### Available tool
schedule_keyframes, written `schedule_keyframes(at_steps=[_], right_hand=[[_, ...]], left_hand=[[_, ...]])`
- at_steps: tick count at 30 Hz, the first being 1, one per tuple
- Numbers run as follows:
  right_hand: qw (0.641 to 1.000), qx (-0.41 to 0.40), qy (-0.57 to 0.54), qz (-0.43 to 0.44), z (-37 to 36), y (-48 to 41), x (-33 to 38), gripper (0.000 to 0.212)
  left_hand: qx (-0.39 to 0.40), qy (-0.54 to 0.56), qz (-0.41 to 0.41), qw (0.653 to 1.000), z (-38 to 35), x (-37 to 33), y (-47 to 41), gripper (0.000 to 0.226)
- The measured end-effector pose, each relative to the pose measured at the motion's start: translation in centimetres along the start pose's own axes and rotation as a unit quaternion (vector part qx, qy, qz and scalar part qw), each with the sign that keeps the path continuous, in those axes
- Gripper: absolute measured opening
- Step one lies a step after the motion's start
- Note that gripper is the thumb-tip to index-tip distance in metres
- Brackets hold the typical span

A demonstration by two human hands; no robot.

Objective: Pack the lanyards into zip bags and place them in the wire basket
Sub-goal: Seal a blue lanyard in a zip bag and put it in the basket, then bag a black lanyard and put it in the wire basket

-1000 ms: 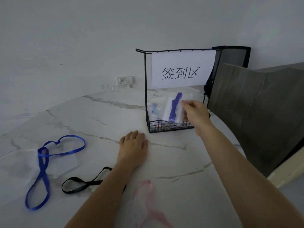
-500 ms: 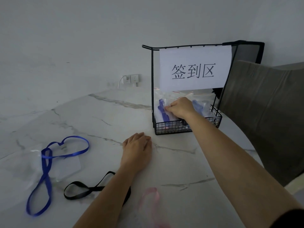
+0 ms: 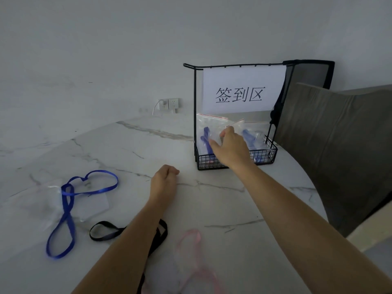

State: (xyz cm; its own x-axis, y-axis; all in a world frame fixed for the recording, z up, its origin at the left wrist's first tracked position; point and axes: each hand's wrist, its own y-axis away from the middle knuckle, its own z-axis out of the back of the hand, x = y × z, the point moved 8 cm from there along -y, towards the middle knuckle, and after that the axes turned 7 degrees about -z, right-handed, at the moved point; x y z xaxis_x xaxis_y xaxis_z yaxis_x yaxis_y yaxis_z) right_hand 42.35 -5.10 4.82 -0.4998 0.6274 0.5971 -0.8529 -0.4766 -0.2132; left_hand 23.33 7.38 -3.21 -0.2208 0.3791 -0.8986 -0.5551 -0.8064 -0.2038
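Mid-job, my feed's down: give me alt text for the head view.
The right hand, fingers spread, reaches to the zip bags of blue lanyards standing in the wire basket. The left hand rests curled on the marble table. A blue lanyard, black lanyard and pink lanyard lie loose nearer the camera.

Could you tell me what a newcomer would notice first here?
The black wire basket at far right of the marble table, topped by a white sign, draws the eye first. The right hand reaches over its front to zip bags holding blue lanyards. A loose blue lanyard lies at near left.
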Motion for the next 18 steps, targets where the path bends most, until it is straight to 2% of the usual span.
schedule_keyframes(at_steps=[2, 5, 8, 12, 18], right_hand=[[1.0, 0.024, 0.007, -0.003, 0.2, 1.5, -0.2, 0.038], [0.999, 0.039, 0.004, 0.012, 0.6, 4.4, -0.2, 0.024], [0.998, 0.057, -0.007, 0.014, 0.3, 6.3, -0.6, 0.016], [0.996, 0.082, -0.02, 0.037, 0.1, 10.3, 0.6, 0.018], [0.988, 0.134, -0.034, 0.061, -1.1, 16.5, 2.7, 0.021]], left_hand=[[0.017, 0.015, 0.024, 0.999, 0.6, -0.1, -0.2, 0.025], [0.015, 0.094, 0.049, 0.994, 2.4, -0.6, 0.2, 0.026], [0.006, 0.044, 0.014, 0.999, 4.3, -1.4, 1.4, 0.028], [-0.047, -0.009, -0.033, 0.998, 8.2, -2.0, 5.0, 0.029], [-0.088, -0.032, -0.019, 0.995, 12.6, -0.4, 10.2, 0.027]])
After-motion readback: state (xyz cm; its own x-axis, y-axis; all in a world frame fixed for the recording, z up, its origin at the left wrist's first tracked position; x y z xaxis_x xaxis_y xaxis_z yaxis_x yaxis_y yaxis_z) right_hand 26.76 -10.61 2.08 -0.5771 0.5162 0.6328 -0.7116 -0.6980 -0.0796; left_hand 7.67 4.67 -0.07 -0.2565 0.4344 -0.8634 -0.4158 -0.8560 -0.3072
